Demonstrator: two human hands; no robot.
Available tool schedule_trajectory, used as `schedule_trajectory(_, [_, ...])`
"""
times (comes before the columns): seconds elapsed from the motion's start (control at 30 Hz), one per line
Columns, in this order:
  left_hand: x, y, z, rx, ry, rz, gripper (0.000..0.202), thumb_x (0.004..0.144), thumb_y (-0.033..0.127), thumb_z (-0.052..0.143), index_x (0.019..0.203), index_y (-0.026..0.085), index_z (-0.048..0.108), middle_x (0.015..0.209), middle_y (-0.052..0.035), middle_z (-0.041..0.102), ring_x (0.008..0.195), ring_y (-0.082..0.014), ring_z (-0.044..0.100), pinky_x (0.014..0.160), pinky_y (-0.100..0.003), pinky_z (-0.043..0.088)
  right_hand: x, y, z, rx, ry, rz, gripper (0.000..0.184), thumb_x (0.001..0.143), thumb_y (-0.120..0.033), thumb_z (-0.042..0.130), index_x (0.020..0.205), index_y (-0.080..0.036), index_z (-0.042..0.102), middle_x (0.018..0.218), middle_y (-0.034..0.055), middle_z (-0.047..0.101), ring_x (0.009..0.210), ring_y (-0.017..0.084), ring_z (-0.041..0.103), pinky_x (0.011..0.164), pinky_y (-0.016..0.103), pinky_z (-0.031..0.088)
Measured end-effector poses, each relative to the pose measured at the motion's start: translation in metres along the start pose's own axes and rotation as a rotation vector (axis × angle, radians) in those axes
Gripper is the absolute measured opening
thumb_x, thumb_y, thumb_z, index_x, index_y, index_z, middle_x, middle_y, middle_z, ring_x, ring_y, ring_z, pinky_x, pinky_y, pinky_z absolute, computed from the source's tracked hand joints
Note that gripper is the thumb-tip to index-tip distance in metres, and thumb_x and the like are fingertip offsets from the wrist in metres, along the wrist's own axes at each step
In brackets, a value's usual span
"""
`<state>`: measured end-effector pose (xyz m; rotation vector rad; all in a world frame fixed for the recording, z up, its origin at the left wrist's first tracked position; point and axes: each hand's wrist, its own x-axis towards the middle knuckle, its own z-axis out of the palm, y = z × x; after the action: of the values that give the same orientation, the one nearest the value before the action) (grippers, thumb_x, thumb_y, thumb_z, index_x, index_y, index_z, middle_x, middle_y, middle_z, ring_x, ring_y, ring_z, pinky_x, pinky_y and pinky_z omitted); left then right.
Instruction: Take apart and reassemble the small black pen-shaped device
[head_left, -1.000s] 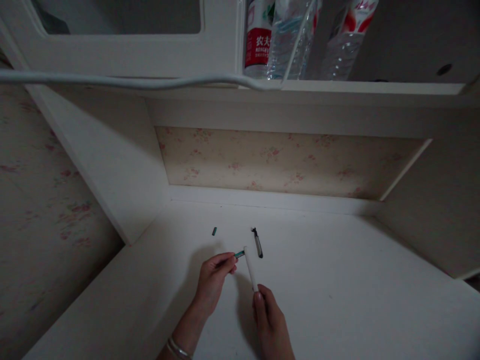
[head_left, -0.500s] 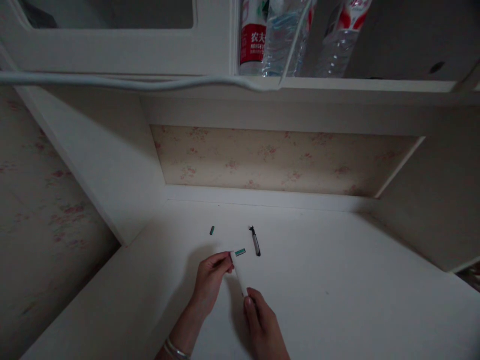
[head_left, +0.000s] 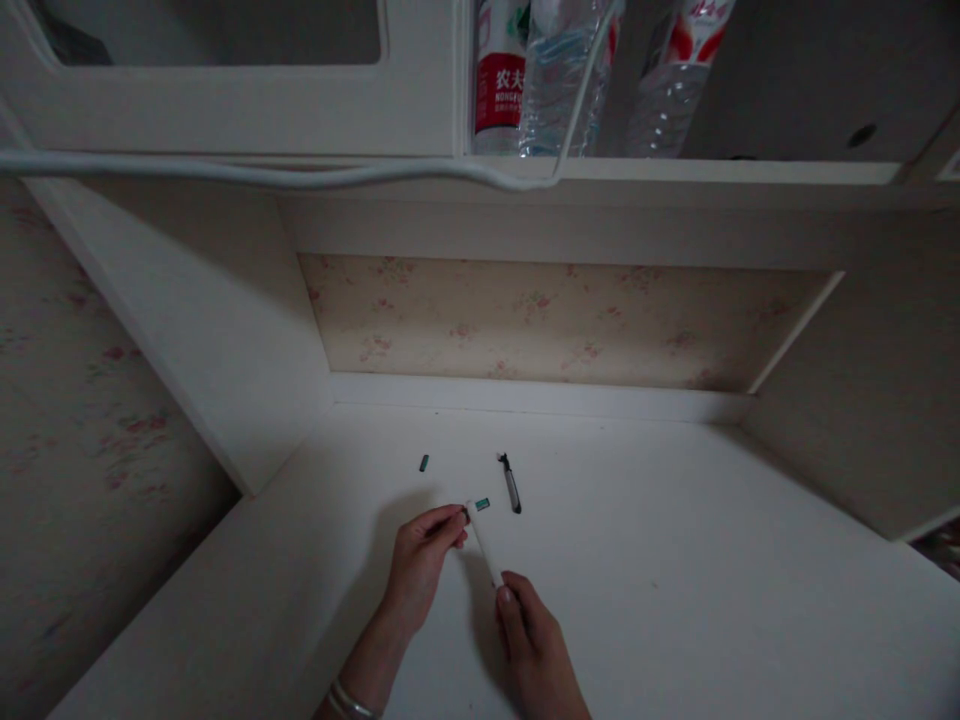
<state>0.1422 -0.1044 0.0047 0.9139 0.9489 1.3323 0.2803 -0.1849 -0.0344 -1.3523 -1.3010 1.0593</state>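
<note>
1. White desk (head_left: 600,560), floral wall (head_left: 465,330) behind.
2. Right hand (head_left: 531,628) wrapped closed, left hand (head_left: 421,562) pinched narrow.
3. White stick (head_left: 484,550) in right grip, long axis pointing away, slightly left.
4. Green strip (head_left: 483,504) in left pinch, nearer hand; extending rightward, crosswise at stick's tip; contact unclear.

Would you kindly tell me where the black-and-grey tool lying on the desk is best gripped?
I'd pinch the black-and-grey tool mid-handle, across its long sides, from above and the right: it lies slim and lengthwise, with small projections at its far end and the white stick to its left.
</note>
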Motion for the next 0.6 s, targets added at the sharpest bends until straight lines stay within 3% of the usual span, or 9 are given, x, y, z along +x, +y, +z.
schedule_trajectory(0.1, [0.001,0.001,0.001,0.002,0.009,-0.011,0.031,0.065,0.032,0.076,0.087,0.010,0.072,0.075,-0.0078,0.066,0.067,-0.0132,0.053,0.064,-0.025,0.042,0.000,-0.002,-0.001,-0.004,0.035,0.027,0.046,0.090,-0.055,0.037,0.104,-0.016,0.057,0.066,0.0001,0.052,0.059,0.015,0.047,0.053,0.023,0.039])
schedule_trajectory(0.27, [0.000,0.002,0.001,0.031,-0.041,0.016,0.026,0.069,0.033,0.072,0.084,0.012,0.073,0.064,-0.0025,0.060,0.061,-0.0106,0.048,0.059,-0.022,0.039,-0.002,-0.009,-0.002,-0.012,-0.084,-0.001,0.044,0.090,-0.054,0.039,0.100,-0.016,0.059,0.063,-0.0014,0.048,0.055,0.014,0.044,0.050,0.022,0.038])
schedule_trajectory(0.47, [0.002,-0.002,-0.001,-0.002,0.004,-0.025,0.033,0.064,0.032,0.076,0.088,0.010,0.072,0.078,-0.0093,0.067,0.066,-0.0137,0.055,0.064,-0.026,0.044,0.001,-0.003,-0.009,0.026,0.047,0.045,0.047,0.089,-0.056,0.039,0.105,-0.016,0.058,0.058,-0.0027,0.048,0.051,0.014,0.045,0.048,0.022,0.038])
schedule_trajectory(0.6, [0.004,-0.005,-0.002,0.007,0.002,-0.033,0.033,0.064,0.032,0.076,0.088,0.010,0.072,0.077,-0.0096,0.068,0.065,-0.0132,0.055,0.064,-0.025,0.044,0.006,0.001,-0.024,0.043,0.145,0.075,0.054,0.084,-0.061,0.044,0.107,-0.014,0.058,0.068,0.0019,0.057,0.052,0.015,0.053,0.049,0.024,0.043])
